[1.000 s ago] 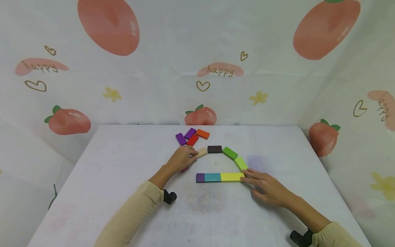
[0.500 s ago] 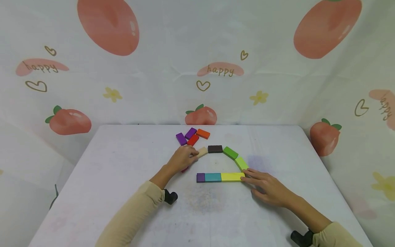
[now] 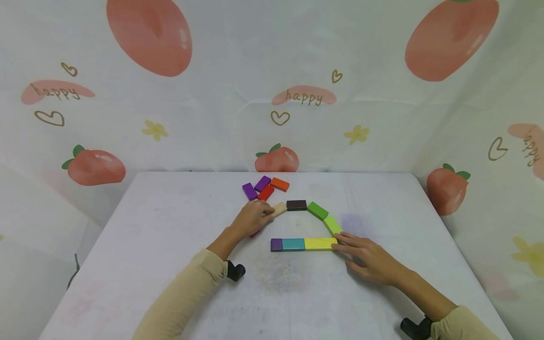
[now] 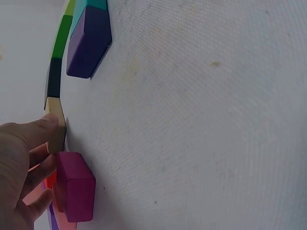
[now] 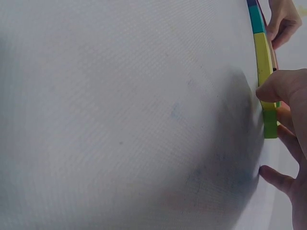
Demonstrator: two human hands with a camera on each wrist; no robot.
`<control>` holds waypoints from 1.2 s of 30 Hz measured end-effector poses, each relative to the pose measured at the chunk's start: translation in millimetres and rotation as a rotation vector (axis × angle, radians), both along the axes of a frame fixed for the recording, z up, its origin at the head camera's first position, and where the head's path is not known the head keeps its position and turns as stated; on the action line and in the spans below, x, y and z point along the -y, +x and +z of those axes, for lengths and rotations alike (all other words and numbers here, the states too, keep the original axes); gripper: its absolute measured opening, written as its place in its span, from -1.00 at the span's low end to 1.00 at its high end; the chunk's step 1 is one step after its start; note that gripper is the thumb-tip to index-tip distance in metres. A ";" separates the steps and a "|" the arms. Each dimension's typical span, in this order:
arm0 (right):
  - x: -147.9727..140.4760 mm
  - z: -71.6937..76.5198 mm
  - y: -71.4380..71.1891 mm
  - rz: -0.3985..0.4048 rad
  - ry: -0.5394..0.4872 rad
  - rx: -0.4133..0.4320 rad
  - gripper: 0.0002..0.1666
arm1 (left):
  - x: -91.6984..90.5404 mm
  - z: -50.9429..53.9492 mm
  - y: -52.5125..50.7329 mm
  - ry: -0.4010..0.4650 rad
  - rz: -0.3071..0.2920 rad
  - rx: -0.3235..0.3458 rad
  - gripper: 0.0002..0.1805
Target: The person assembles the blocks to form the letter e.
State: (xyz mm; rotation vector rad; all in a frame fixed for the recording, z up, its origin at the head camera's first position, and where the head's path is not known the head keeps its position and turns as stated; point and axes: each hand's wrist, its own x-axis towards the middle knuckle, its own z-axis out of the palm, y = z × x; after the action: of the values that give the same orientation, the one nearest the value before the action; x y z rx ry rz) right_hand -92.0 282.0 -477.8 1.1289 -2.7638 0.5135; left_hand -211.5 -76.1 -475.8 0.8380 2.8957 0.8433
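Note:
In the head view my left hand [image 3: 251, 218] pinches a beige block [image 3: 280, 209], the left piece of a curved row. Thumb and fingers lie on opposite sides of it in the left wrist view. A magenta block [image 4: 76, 187] stands close below those fingers, mostly hidden from the head camera. My right hand [image 3: 370, 257] has its fingers spread, fingertips touching the right end of a yellow block [image 3: 319, 243] and the lower end of a lime block [image 3: 332, 225]. A teal block [image 3: 293, 244] and a dark purple block [image 3: 276, 244] continue the straight row.
A black block [image 3: 296, 205] and a green block [image 3: 317, 210] form the top of the curve. Behind my left hand lie a red block [image 3: 266, 192], an orange block [image 3: 279, 184] and two purple blocks [image 3: 250, 191], all on the white table [image 3: 170, 226].

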 end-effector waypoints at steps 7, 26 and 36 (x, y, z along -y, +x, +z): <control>-0.1 0.2 0.7 -0.004 0.007 -0.007 -0.39 | 0.4 -0.2 -0.2 0.010 -0.005 -0.003 -0.72; -1.3 -1.9 0.0 0.015 -0.002 -0.028 -0.36 | -0.8 1.3 1.6 0.008 -0.008 -0.012 -0.73; -1.6 -2.6 -0.7 0.018 -0.007 -0.033 -0.37 | -0.3 2.5 2.8 -0.010 -0.005 -0.005 -0.71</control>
State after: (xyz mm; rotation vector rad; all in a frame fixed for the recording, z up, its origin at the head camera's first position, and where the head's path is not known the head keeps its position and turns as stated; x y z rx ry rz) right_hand -92.8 283.6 -480.4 1.1509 -2.7242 0.5019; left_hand -208.7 -75.8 -473.4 0.8481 2.8985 0.8261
